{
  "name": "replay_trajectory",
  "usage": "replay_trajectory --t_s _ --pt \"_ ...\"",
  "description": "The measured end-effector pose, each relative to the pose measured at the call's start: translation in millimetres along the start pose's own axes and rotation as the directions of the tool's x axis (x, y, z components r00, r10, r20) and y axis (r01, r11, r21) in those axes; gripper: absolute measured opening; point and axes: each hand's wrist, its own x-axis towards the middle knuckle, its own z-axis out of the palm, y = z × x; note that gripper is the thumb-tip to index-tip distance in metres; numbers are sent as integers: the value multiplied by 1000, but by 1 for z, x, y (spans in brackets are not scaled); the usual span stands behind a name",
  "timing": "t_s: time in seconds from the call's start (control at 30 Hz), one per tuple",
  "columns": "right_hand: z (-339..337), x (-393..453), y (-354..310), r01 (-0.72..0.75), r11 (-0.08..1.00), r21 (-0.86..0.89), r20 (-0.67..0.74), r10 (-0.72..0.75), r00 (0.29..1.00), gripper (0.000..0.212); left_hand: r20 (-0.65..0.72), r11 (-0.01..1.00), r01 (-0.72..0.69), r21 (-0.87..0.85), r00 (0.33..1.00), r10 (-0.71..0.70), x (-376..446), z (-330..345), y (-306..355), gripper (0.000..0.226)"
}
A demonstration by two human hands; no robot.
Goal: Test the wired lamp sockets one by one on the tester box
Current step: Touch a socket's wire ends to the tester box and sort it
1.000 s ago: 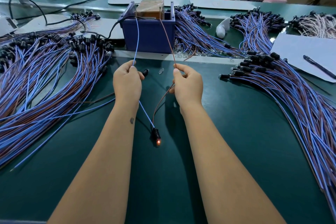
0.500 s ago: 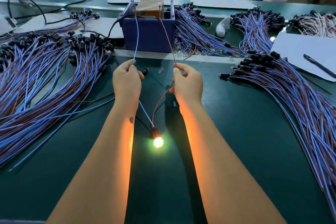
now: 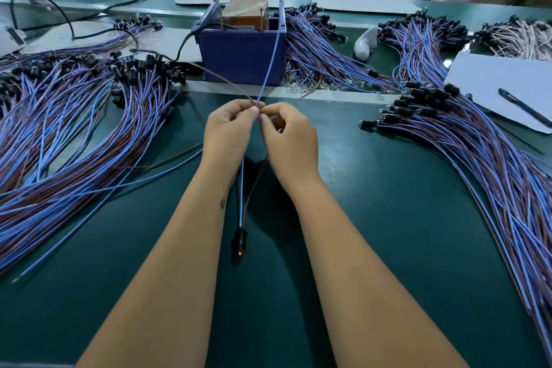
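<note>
Hands (image 3: 230, 128) (image 3: 291, 140) pinch thin, smooth blue wire (image 3: 270, 63) above black cylindrical socket (image 3: 240, 240).

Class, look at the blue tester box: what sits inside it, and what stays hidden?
Inside the blue tester box a brown taped block rises above the rim. Its lower part and the box floor are hidden by the front wall.

Two bare forearms reach forward from the bottom of the frame and converge at the middle. The left hand (image 3: 228, 128) and the right hand (image 3: 288, 137) meet fingertip to fingertip, knuckles up, fingers curled. Each pinches between thumb and forefinger, closing on the thin blue and brown wires (image 3: 270, 63) that pass through the two hands. A small dark mark shows on the left wrist.
</note>
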Motion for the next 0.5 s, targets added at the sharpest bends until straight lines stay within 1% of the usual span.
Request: replay_trajectory --t_s 0.07,0.13,0.2,0.23,0.3,0.37,0.43,0.5 --pt "-1 -2 0 12 1000 -29 20 -11 1000 5 63 997 18 -76 998 -14 -2 1 3 20" --pt "-3 -2 -1 29 999 -36 29 -28 999 5 98 994 49 -103 994 -39 -3 0 3 19" --pt "-4 -2 -3 6 1000 5 52 -6 999 6 57 986 79 -147 996 -71 -2 -1 4 20" --pt "-3 -2 -5 -22 999 27 78 20 997 7 26 976 95 -196 995 -92 -1 -2 5 21" --pt "-3 -4 -7 -76 996 43 142 69 987 9 -16 933 114 -341 992 -127 1 -5 8 22" --pt "-5 -5 -8 -92 996 6 182 89 979 17 -38 868 112 -485 988 -149 3 -10 10 22" --pt "-9 -5 -9 -85 995 -56 191 94 977 25 -45 818 112 -564 985 -166 5 -14 10 20" --pt "-13 -3 -9 -60 985 -160 144 83 986 23 -16 775 133 -617 983 -181 6 -17 10 22"
